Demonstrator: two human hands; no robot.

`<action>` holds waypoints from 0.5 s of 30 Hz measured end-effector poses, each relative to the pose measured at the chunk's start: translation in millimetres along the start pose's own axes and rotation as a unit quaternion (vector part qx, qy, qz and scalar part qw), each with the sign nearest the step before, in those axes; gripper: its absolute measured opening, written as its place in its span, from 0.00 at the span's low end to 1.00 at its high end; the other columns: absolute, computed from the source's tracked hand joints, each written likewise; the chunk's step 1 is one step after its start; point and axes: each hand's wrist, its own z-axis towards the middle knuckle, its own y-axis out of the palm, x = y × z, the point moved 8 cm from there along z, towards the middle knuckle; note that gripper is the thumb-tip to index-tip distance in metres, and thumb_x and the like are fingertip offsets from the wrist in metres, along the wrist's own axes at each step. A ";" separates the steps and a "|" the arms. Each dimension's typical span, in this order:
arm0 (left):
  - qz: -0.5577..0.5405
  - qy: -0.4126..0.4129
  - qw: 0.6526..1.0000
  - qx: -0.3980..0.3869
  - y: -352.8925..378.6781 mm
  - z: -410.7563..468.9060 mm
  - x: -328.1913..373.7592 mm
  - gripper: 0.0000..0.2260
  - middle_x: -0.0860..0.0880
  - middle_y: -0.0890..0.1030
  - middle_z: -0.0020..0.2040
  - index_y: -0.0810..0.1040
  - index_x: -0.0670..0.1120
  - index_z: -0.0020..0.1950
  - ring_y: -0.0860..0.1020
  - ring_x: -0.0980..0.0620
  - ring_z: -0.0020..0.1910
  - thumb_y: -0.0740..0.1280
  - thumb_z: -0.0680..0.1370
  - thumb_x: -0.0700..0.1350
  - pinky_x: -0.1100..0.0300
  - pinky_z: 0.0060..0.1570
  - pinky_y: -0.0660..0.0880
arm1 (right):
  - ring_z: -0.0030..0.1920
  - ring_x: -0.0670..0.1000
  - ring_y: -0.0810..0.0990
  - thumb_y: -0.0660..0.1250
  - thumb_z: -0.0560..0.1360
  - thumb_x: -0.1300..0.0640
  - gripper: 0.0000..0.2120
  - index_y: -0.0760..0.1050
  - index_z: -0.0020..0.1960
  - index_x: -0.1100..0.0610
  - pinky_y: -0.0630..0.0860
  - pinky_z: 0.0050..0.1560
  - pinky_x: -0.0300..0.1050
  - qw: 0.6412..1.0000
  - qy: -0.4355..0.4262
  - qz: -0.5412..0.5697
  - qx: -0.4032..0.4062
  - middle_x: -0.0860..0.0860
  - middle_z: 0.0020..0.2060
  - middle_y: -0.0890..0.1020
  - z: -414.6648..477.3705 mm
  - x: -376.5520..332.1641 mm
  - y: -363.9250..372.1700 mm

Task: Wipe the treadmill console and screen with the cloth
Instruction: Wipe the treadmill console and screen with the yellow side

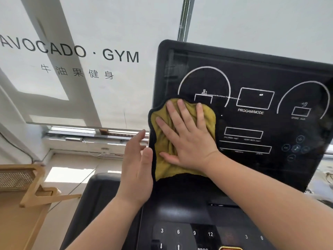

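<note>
The treadmill's black screen (pixel 252 73) stands tilted in front of me, printed with white dial outlines and the words PROGAM/MODE. A yellow cloth with a dark edge (pixel 162 165) lies flat against the screen's lower left corner. My right hand (pixel 185 136) presses on the cloth with fingers spread, palm flat. My left hand (pixel 137 170) grips the screen's left edge, thumb on the front beside the cloth. Below the screen, the console panel (pixel 180 230) shows round number buttons and arrow keys. A white smear runs across the screen near the left dial.
A white roller blind (pixel 75 55) printed AVOCADO · GYM hangs behind the screen at left. A light wooden frame with a cane panel (pixel 23 181) stands at the lower left. A window sill runs along under the blind.
</note>
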 end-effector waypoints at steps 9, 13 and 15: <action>0.007 0.028 0.999 -0.028 2.5 11.9 5.7 0.39 0.66 0.69 0.70 0.67 0.55 0.77 0.70 0.51 0.73 0.46 0.76 0.76 0.41 0.69 0.70 | 0.83 0.60 0.48 0.55 0.78 0.29 0.39 0.53 0.83 0.43 0.40 0.79 0.71 0.993 -0.116 -0.024 0.015 0.54 0.84 0.52 -32.0 25.6 3.2; -0.004 0.021 0.999 -0.039 1.4 10.7 7.6 0.31 0.70 0.69 0.70 0.64 0.69 0.74 0.71 0.56 0.71 0.48 0.75 0.77 0.41 0.69 0.71 | 0.82 0.63 0.51 0.57 0.76 0.27 0.40 0.55 0.83 0.44 0.43 0.77 0.74 0.997 0.003 -0.031 0.065 0.56 0.83 0.54 24.8 93.9 -37.1; -0.011 0.018 0.999 -0.040 0.4 12.0 11.1 0.26 0.71 0.70 0.69 0.64 0.75 0.71 0.72 0.58 0.70 0.49 0.74 0.77 0.42 0.68 0.72 | 0.82 0.64 0.51 0.58 0.75 0.27 0.41 0.55 0.83 0.44 0.42 0.76 0.74 0.996 0.048 -0.024 0.072 0.57 0.83 0.54 50.4 111.0 -52.4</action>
